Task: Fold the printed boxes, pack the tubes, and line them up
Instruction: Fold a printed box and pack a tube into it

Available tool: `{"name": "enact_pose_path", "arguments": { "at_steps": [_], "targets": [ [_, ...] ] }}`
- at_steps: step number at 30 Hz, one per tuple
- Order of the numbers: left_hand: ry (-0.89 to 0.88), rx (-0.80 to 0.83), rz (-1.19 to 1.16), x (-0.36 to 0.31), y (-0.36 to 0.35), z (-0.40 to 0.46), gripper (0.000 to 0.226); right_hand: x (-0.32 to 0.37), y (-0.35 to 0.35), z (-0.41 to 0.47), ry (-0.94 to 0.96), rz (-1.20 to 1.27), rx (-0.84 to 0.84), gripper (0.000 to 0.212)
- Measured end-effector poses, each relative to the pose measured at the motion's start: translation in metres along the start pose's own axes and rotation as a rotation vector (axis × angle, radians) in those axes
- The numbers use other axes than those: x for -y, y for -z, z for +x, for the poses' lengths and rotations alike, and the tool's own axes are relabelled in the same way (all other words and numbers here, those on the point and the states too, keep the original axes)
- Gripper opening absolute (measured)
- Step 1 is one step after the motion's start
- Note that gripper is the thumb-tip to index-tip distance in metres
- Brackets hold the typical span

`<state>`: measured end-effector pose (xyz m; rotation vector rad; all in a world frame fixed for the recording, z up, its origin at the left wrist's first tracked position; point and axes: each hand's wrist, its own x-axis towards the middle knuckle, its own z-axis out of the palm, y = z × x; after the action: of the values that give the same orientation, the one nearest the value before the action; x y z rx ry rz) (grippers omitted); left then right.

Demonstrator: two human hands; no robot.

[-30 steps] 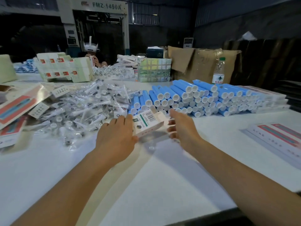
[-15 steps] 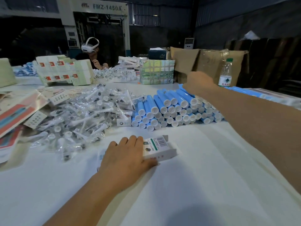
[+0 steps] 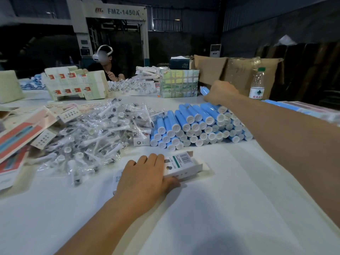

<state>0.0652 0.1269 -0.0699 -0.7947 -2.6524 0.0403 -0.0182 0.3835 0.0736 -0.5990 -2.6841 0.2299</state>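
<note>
The white desk (image 3: 211,208) runs across a dim workshop, bagged brush heads (image 3: 92,137) heaped at your left. Your left hand (image 3: 145,177) presses on the folded printed box (image 3: 184,164), thumb curled against its near edge, pinning it in place. Your right hand (image 3: 219,92), which a moment ago hovered beside that box, now reaches over the stack of blue tubes (image 3: 198,124), its grip curled round one blue tube (image 3: 204,91) lifted clear, so packing looks next.

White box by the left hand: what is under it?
The white box lies on the white tablecloth, the left hand holding its near end. A flat printed sheet shows beside the hand; how far it reaches underneath is hidden.
</note>
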Motion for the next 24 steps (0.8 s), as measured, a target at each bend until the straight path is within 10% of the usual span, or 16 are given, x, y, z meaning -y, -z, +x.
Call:
{"name": "enact_pose_path", "arguments": {
  "at_steps": [4, 9, 15, 24],
  "targets": [
    [0.017, -0.048, -0.020, 0.002, 0.002, 0.000, 0.093, -0.010, 0.020, -0.035, -0.019, 0.584, -0.142, 0.019],
    [0.036, -0.067, -0.062, -0.002, 0.007, -0.002, 0.088, -0.039, 0.005, -0.116, -0.070, 1.412, -0.084, 0.061],
    [0.038, -0.091, -0.059, -0.007, 0.013, -0.009, 0.098, -0.045, -0.048, -0.166, -0.212, 1.617, -0.045, 0.104],
    [0.029, -0.042, 0.015, -0.013, 0.012, -0.013, 0.093, -0.041, -0.065, -0.187, -0.227, 1.408, -0.064, 0.012]
  ]
}}
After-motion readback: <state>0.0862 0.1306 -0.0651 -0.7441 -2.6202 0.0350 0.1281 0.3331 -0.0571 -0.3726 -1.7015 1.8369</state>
